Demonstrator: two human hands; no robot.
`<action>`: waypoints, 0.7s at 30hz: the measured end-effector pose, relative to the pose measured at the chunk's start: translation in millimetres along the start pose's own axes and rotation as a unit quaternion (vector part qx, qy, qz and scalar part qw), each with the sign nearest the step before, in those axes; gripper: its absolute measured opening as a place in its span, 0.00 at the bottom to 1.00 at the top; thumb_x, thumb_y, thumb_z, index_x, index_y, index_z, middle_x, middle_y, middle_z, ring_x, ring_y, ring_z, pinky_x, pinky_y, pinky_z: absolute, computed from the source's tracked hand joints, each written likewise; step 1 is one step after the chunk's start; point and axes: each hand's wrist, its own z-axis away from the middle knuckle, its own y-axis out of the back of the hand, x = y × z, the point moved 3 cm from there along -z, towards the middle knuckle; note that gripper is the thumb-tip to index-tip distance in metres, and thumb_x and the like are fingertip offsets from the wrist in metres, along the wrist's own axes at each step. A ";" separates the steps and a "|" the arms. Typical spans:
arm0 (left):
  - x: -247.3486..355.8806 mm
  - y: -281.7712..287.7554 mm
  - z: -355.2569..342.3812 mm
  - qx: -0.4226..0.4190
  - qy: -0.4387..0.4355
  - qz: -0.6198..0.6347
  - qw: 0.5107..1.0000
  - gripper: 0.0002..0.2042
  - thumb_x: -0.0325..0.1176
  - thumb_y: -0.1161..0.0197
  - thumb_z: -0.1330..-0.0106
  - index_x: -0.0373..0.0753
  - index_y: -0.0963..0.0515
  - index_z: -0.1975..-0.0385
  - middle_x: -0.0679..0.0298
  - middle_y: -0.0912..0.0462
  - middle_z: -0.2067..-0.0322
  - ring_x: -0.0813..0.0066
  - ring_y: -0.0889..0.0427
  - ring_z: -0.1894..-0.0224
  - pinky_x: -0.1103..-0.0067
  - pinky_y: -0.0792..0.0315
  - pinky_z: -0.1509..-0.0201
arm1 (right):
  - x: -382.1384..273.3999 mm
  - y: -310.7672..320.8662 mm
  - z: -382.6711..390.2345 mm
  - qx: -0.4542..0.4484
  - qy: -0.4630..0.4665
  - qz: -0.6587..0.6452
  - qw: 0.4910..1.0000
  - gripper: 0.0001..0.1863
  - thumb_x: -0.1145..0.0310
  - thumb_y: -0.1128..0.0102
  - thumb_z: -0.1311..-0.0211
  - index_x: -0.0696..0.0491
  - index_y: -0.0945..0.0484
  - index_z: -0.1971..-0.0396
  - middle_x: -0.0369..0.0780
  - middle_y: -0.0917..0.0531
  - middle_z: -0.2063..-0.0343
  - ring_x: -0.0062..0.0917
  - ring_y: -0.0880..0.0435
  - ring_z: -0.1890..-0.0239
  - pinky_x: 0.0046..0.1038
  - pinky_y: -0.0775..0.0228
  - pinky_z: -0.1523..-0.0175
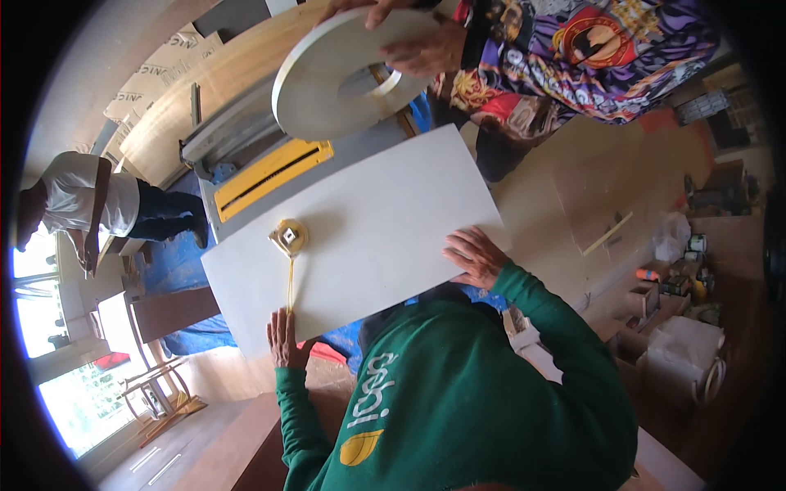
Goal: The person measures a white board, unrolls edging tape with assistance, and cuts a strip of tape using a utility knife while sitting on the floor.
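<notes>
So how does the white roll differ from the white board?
The roll is a ring with a centre hole; the board is a flat rectangle. Another person's hands hold the roll up, tilted; the board lies flat under a yellow tape measure. Both are white.
</notes>
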 end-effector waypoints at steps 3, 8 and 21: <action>-20.2 5.5 16.4 0.032 0.046 0.021 0.998 0.40 0.50 0.31 0.45 0.37 0.38 0.36 0.50 0.38 0.35 0.52 0.42 0.31 0.60 0.46 0.30 | 27.1 27.0 28.1 0.010 -0.034 0.043 0.998 0.35 0.57 0.25 0.59 0.54 0.28 0.49 0.45 0.32 0.43 0.39 0.35 0.39 0.45 0.44 0.35; -47.9 6.2 51.7 0.019 0.136 0.030 0.990 0.35 0.39 0.32 0.44 0.34 0.38 0.37 0.48 0.38 0.36 0.49 0.41 0.32 0.60 0.44 0.31 | 37.7 54.0 35.9 0.074 -0.136 -0.031 0.987 0.25 0.58 0.32 0.48 0.59 0.25 0.54 0.46 0.25 0.50 0.42 0.29 0.45 0.40 0.38 0.39; 30.2 34.2 -5.9 0.074 0.233 0.153 0.958 0.17 0.34 0.36 0.39 0.32 0.23 0.53 0.51 0.19 0.53 0.55 0.20 0.50 0.68 0.28 0.45 | 13.3 4.9 -39.5 0.281 -0.208 -0.091 0.933 0.15 0.70 0.36 0.47 0.57 0.24 0.59 0.44 0.21 0.56 0.39 0.24 0.52 0.38 0.34 0.45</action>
